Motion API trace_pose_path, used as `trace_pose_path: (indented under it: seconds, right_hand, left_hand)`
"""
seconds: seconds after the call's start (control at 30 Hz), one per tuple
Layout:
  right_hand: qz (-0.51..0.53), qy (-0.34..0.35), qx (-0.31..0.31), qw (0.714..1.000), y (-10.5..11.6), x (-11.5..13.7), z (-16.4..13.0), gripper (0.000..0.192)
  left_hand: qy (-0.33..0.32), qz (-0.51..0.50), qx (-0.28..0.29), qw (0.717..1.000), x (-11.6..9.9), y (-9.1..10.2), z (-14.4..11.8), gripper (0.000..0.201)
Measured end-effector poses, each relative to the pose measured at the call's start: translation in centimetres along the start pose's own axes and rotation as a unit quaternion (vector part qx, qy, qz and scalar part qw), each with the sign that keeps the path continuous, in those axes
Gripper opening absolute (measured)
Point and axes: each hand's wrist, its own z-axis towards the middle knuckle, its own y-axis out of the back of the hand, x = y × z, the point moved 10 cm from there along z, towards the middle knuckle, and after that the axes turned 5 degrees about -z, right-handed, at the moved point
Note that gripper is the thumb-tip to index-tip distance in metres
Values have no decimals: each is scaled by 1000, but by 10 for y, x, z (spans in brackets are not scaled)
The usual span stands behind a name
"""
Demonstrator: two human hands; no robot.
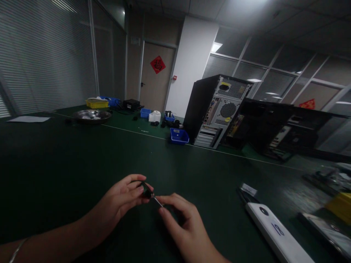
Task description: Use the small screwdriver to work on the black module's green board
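Silver-coloured metal shows in a bracelet point(18, 250) around the left wrist, well behind the fingertips. Far beyond the left fingers, off to their left, a shiny bowl point(91, 116) stands on the dark green table point(68, 160). The left hand point(126, 197) has its fingers curled and closed on a small dark piece point(148, 192), which sits at their tips, partly hidden by them. Just right of those tips, a thin metal rod point(157, 201) slants from the piece down to the right fingers; whether it enters the piece or only touches it, I cannot tell. The right hand point(182, 219) pinches the rod between thumb and forefinger. Well beyond these fingers stand a blue tray point(179, 136) and, to its right, a computer tower point(216, 111). Rightward, apart from the right fingers, lies a white device point(276, 226) marked 18.
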Motion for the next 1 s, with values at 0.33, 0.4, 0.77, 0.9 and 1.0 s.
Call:
trace_pose_path:
  seconds: [0.33,0.4,0.77,0.9,1.0]
  right_hand:
    - [-4,-28,19,999,-3,-4,-1,22]
    - [-3,-33,21,999,-3,-5,-1,22]
    - [-24,-25,27,999,-4,-4,1,21]
    - [-25,-15,19,999,-5,-5,1,20]
    - [-12,-22,21,999,-4,-3,1,20]
  left_hand:
    - [-2,27,-13,1000,-3,-3,-2,70]
    - [-6,25,-7,1000,-5,-5,-1,74]
    - [-15,44,61,997,5,-8,4,78]
    - [-13,48,76,996,9,-7,6,59]
    - [-8,55,79,995,10,-7,6,44]
